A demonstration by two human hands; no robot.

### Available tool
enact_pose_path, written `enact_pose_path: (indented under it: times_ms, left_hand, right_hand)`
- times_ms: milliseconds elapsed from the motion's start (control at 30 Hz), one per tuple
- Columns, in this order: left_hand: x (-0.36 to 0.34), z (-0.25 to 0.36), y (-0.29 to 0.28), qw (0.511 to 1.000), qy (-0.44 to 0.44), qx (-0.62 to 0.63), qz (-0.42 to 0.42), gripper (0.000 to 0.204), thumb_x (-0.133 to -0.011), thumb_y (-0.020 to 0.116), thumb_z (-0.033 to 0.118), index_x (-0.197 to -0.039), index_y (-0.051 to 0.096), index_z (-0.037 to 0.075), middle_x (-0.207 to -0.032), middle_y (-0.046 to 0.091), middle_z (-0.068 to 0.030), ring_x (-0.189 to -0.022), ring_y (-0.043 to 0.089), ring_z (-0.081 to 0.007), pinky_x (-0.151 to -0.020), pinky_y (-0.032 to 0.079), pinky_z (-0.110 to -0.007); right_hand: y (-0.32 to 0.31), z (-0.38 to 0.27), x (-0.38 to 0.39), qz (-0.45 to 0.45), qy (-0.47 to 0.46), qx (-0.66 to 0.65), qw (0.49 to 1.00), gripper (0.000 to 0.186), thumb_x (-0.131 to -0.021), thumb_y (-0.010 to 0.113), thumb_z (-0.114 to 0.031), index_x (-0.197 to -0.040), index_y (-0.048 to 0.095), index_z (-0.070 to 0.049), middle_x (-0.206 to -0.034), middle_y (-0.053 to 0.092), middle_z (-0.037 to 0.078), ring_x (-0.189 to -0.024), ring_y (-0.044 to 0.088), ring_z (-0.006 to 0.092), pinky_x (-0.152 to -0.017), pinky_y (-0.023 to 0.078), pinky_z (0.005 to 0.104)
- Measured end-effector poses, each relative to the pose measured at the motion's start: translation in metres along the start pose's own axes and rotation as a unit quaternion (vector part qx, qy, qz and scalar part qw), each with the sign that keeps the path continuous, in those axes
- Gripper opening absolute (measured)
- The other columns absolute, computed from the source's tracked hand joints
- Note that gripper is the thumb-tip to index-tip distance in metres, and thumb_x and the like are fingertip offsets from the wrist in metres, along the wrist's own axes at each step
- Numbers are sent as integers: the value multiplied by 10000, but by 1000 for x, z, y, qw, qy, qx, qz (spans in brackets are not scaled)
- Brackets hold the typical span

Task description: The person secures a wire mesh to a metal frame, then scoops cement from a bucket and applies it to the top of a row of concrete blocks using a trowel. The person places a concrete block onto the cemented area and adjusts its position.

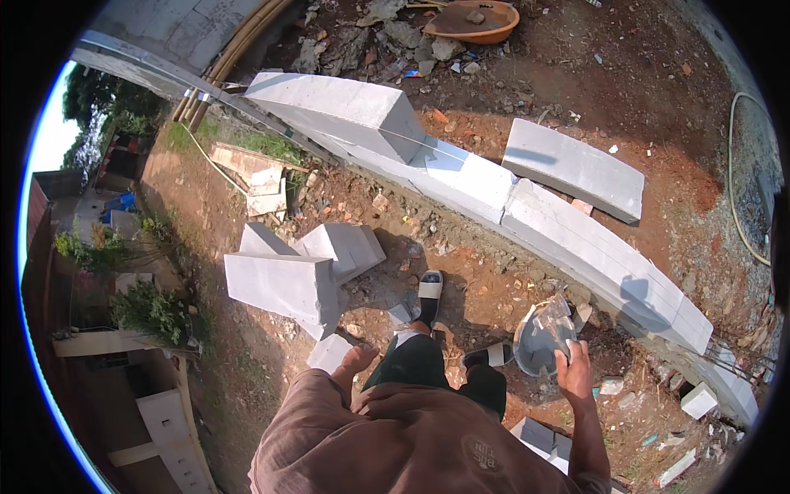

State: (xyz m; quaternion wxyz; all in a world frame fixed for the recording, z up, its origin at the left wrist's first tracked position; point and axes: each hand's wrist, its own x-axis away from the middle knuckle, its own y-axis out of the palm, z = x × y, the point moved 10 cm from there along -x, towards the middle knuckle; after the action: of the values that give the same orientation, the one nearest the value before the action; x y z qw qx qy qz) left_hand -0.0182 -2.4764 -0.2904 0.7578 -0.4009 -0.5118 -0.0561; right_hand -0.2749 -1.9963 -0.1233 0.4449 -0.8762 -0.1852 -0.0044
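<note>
My right hand [574,367] is closed on what looks like a trowel [556,323], its flat grey blade over a round bucket [527,362] of wet grey mortar. The bucket stands on the ground beside my right foot. My left hand [360,357] hangs low near my left knee, close to a small pale block [327,352]; its fingers are too hidden to read, and I cannot tell whether it touches the block. Ahead runs a low course of pale blocks [592,247], with a bright bare block top [469,174] beside a taller block [346,111] standing on the course.
Several loose blocks [280,284] lie piled to my left. Beyond the course rests another long block [572,169]. A thin string [448,151] runs along the course. Farther off are an orange basin [473,23], rubble, and a hose [732,165]. Boards [255,177] lie at left.
</note>
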Motion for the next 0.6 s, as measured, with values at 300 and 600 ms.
enact_pose_path:
  times_ms: [300,600]
  left_hand:
    - [-39,3,-123,966,143,183,115,596,-890,499,508,-1103,580,-43,-1036,632,-245,-1008,601,-369,-841,468,-402]
    - [-18,-143,-82,919,43,361,149,523,-887,553,419,-1093,592,-61,-1036,630,-252,-990,613,-367,-858,469,-391]
  right_hand:
    - [3,-378,-254,75,-219,-3,973,321,-865,606,-195,-1105,542,9,-960,536,177,-880,559,378,-745,446,434]
    - [123,-535,-441,105,-284,139,943,279,-850,608,-277,-980,616,-31,-1001,548,141,-994,518,322,-856,409,435]
